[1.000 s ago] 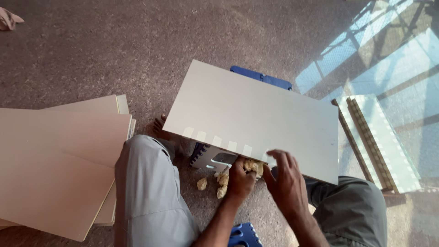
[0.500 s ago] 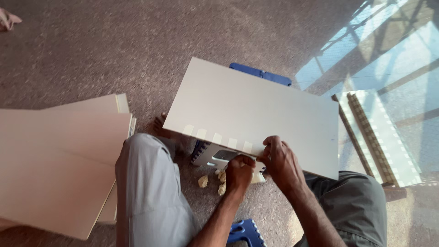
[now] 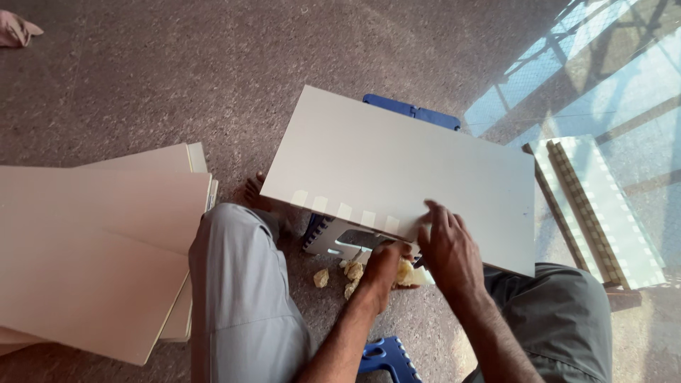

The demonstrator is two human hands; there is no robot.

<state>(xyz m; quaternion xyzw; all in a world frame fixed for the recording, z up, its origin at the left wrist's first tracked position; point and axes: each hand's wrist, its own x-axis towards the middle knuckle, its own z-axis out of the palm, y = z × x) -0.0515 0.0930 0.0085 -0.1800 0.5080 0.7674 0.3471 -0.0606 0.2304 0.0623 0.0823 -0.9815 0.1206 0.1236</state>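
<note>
A large white board (image 3: 397, 163) lies tilted over a blue and white folding stool (image 3: 333, 237) between my knees. My right hand (image 3: 447, 248) lies on the board's near edge, fingers spread on top and thumb at the rim. My left hand (image 3: 383, 269) is closed just below that edge, against a pale yellow crumpled scrap (image 3: 406, 273). Several more yellow scraps (image 3: 347, 271) lie on the floor under the board. A row of pale tape-like patches (image 3: 340, 209) runs along the board's near edge.
A stack of beige boards (image 3: 92, 241) lies on the brown speckled floor to my left. A long framed panel (image 3: 596, 206) lies at the right, by sunlit floor. Another blue stool (image 3: 386, 358) shows at the bottom, and a cloth (image 3: 18, 30) at the top left.
My right hand has moved up from beside the board onto its near edge, close to my left hand. My left hand has stayed under the edge by the yellow scraps.
</note>
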